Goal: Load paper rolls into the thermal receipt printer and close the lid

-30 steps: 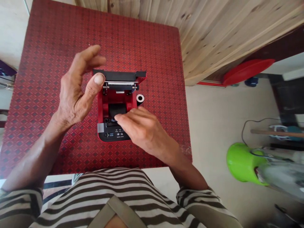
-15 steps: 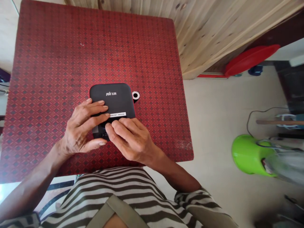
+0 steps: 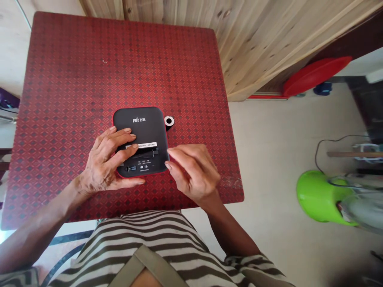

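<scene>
A flat black device point(image 3: 140, 133) with a red edge lies on the table, its lettered back facing up. It bears a white label strip point(image 3: 146, 145), and below that a long recessed slot point(image 3: 146, 154). My left hand point(image 3: 109, 159) grips its left side, with fingers across the back and the thumb along the near edge. My right hand point(image 3: 193, 171) is at the device's right edge, fingers curled and fingertips drawn toward the thumb. Whatever they may hold is hidden. Just behind the right edge stands a small black cylinder with a white ring-shaped end point(image 3: 169, 121).
The red patterned table point(image 3: 74, 79) meets a wood-panelled wall point(image 3: 179, 16) at the back. To the right on the floor are a green bucket point(image 3: 314, 195), a cable point(image 3: 317, 151) and a red basin point(image 3: 317, 75).
My right hand has moved right, off the device's lower back to its right edge, uncovering the slot and printed markings. The left thumb has slid slightly along the near edge.
</scene>
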The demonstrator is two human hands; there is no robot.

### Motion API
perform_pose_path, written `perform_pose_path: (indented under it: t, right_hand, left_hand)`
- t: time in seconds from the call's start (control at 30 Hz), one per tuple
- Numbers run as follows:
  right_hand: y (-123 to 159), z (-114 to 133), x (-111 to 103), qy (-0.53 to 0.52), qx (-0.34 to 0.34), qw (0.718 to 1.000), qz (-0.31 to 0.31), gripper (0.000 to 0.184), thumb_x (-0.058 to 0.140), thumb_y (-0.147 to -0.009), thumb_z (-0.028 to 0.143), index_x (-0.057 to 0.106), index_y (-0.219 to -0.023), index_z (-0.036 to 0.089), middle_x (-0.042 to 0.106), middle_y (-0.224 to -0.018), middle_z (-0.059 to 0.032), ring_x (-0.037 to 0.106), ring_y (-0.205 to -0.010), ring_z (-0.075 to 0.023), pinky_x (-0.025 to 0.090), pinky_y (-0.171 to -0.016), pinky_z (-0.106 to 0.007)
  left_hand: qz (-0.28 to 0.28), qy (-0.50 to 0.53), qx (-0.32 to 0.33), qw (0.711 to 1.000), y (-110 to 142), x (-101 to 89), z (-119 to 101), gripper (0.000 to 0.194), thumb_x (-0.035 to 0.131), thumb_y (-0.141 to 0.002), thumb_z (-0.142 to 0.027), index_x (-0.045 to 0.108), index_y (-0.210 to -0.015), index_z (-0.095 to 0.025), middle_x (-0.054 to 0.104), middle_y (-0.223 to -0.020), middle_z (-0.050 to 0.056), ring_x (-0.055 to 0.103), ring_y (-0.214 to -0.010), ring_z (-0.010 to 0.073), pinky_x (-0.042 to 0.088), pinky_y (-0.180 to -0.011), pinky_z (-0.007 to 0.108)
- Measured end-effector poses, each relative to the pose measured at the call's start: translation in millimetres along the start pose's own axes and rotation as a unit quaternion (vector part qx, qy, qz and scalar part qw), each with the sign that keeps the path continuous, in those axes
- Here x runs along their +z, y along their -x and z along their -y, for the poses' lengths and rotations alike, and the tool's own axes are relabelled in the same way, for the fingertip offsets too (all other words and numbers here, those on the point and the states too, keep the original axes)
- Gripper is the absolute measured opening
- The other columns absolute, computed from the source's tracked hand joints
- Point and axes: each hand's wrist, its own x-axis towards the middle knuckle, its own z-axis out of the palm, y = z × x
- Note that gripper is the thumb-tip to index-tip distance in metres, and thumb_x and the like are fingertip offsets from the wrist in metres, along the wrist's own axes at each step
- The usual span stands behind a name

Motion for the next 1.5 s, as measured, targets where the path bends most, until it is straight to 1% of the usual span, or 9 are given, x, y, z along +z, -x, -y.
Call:
perform_pose_path:
  t: [0.13,0.2,0.27,0.4,0.7,0.87,1.0,1.37,1.5]
  right_hand:
    - [25,-10,1,-0.003,0.059,0.998,0.02,0.031,0.058,-0.108,0.039,0.066,-0.133,0.021,0.078,-0.106,-0.0113,0.075,-0.097,-0.0262,0.064,-0.085,-0.044]
    - [39,-12,9,-0.013,0.072,0.996,0.043,0.034,0.056,-0.109,0.044,0.065,-0.13,0.019,0.078,-0.108,-0.0126,0.076,-0.097,-0.0261,0.064,-0.085,-0.043]
    - [48,-11,18,-0.018,0.074,0.995,0.062,0.035,0.059,-0.108,0.046,0.065,-0.129,0.018,0.079,-0.108,-0.0129,0.075,-0.094,-0.0258,0.064,-0.083,-0.041]
    - [54,-8,30,0.031,0.048,0.996,0.07,0.035,0.063,-0.105,0.044,0.066,-0.127,0.016,0.079,-0.101,-0.0124,0.071,-0.082,-0.0248,0.061,-0.076,-0.039]
    - [53,-11,37,0.104,-0.011,0.994,0.023,0.031,0.06,-0.108,0.043,0.068,-0.111,0.013,0.073,-0.081,-0.0083,0.06,-0.068,-0.0205,0.052,-0.064,-0.034]
    - [54,-13,39,0.102,-0.013,0.994,0.021,0.03,0.059,-0.109,0.042,0.067,-0.118,0.015,0.073,-0.083,-0.0069,0.06,-0.069,-0.0196,0.05,-0.065,-0.033]
    - [53,-17,41,0.092,-0.022,0.995,0.019,0.031,0.059,-0.108,0.041,0.066,-0.121,0.014,0.073,-0.083,-0.0075,0.062,-0.071,-0.0204,0.051,-0.065,-0.034]
    - [53,-12,45,0.049,0.016,0.999,0.014,0.033,0.063,-0.107,0.04,0.064,-0.128,0.016,0.078,-0.095,-0.0106,0.066,-0.076,-0.0229,0.056,-0.07,-0.036]
    - [56,-20,39,0.038,0.009,0.999,0.02,0.044,0.061,-0.106,0.053,0.064,-0.129,0.016,0.079,-0.097,-0.0117,0.068,-0.078,-0.0238,0.057,-0.073,-0.037]
  left_hand:
    - [-0.066,-0.022,-0.005,0.998,13,2.8,-12,0.079,0.084,-0.076,-0.073,0.061,-0.141,-0.034,0.065,-0.141,0.012,0.064,-0.134,0.0391,0.055,-0.114,0.065]
    - [-0.12,-0.044,-0.022,0.992,25,5.5,-18,0.082,0.085,-0.078,-0.069,0.059,-0.145,-0.03,0.062,-0.142,0.015,0.064,-0.131,0.0377,0.06,-0.108,0.061]
    - [-0.144,-0.059,-0.029,0.987,38,8.9,-24,0.078,0.088,-0.08,-0.06,0.06,-0.145,-0.027,0.063,-0.139,0.016,0.068,-0.124,0.035,0.066,-0.098,0.055]
    - [-0.147,-0.061,-0.059,0.986,55,16.3,-29,0.058,0.086,-0.087,-0.044,0.061,-0.139,-0.035,0.067,-0.136,0.013,0.073,-0.117,0.0306,0.07,-0.087,0.048]
    - [-0.154,-0.061,-0.049,0.985,58,20.2,-25,0.067,0.091,-0.083,-0.045,0.058,-0.141,-0.031,0.068,-0.141,0.011,0.076,-0.116,0.0269,0.07,-0.089,0.042]
    - [-0.155,-0.061,-0.04,0.985,59,20.8,-24,0.063,0.086,-0.089,-0.045,0.059,-0.142,-0.024,0.068,-0.142,0.015,0.074,-0.121,0.0279,0.07,-0.091,0.04]
    - [-0.163,-0.055,-0.034,0.985,58,20.6,-23,0.069,0.088,-0.086,-0.047,0.058,-0.143,-0.022,0.068,-0.141,0.013,0.074,-0.122,0.0281,0.07,-0.094,0.042]
    - [-0.151,-0.085,-0.076,0.982,60,21.1,-22,0.049,0.079,-0.094,-0.051,0.06,-0.133,-0.028,0.07,-0.136,0.008,0.076,-0.115,0.0243,0.07,-0.09,0.042]
    - [-0.162,-0.083,-0.048,0.982,58,21.0,-20,0.059,0.082,-0.091,-0.052,0.06,-0.138,-0.025,0.07,-0.135,0.012,0.075,-0.116,0.0256,0.069,-0.09,0.04]
